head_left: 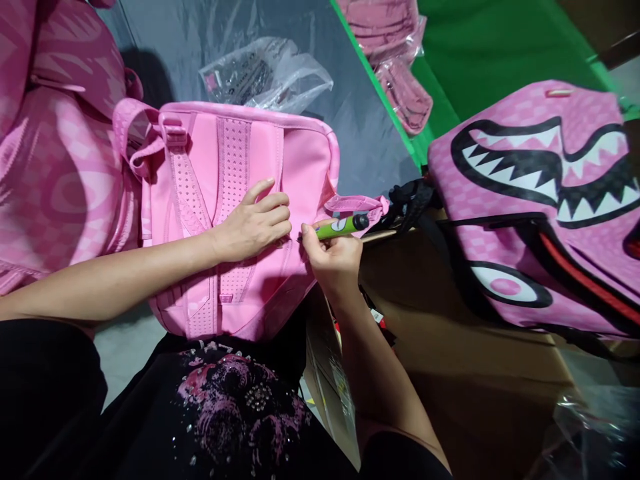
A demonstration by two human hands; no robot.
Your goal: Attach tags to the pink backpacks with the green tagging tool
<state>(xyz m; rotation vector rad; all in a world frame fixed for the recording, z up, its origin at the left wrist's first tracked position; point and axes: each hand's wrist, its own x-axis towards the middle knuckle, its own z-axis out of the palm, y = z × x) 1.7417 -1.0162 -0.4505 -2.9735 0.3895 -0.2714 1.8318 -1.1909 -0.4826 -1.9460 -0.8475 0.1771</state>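
Backpack (pixel 235 213) strap-side up | left hand (pixel 255 223) flat, unclenched, pinning it steady | right hand (pixel 333 257) pinching green pen (pixel 343 227), tip at seam

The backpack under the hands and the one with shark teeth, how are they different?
The plain backpack is smooth pink with dotted straps; the shark backpack has a checkered print with white teeth and an eye. The plain backpack lies straps up under the left hand, the right hand holding a green pen at its edge; the shark backpack lies print up, untouched. Both are pink.
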